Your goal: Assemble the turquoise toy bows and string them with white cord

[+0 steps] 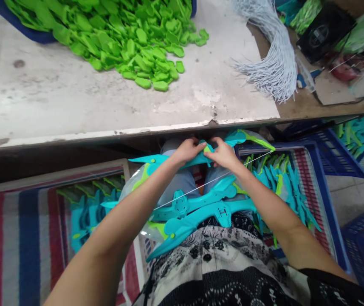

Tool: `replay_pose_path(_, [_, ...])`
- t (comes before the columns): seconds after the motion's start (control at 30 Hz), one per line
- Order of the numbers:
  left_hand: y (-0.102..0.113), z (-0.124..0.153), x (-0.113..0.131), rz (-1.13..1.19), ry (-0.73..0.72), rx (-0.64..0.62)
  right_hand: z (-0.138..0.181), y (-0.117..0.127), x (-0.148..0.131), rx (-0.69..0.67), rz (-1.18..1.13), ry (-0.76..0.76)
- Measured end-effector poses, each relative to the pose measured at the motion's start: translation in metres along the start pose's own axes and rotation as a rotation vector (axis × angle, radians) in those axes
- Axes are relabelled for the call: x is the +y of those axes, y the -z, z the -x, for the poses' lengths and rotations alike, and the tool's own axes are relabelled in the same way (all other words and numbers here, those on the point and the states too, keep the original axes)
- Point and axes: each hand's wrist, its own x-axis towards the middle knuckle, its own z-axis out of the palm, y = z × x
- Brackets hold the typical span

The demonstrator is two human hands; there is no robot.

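A turquoise toy bow (162,160) with lime-green tips and a white string lies across my lap, just below the table edge. My left hand (188,151) is closed on its middle, the thumb against a small lime-green piece (206,148) at the grip. From the other side my right hand (222,154) pinches the same middle part; its fingertips partly hide what is between them. The bowstring (201,188) runs slantwise beneath my right wrist. Nearer my body, more turquoise bow parts (197,219) rest on my lap, touching my patterned shirt.
Lime-green plastic pieces (140,63) spill from a blue bin (43,37) onto the worn white table (73,106). A bundle of white strings (277,63) lies to the right. Crates of bow parts flank my legs: a blue crate (323,191) right, a striped-lined one (29,229) left.
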Motion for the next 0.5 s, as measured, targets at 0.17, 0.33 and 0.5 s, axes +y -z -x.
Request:
replay_pose_path(0.17, [-0.006,0.000,-0.002,0.073,0.020,0.005,-0.010,0.002,0.012,-0.404,-0.385,-0.190])
replay_pose_path(0.33, [-0.010,-0.006,-0.009,0.028,0.000,0.085,-0.016,0.001,0.012,-0.350,-0.438,-0.190])
replay_pose_path(0.5, [-0.010,0.005,-0.002,-0.183,-0.053,0.100,-0.004,-0.002,0.016,-0.331,-0.415,-0.123])
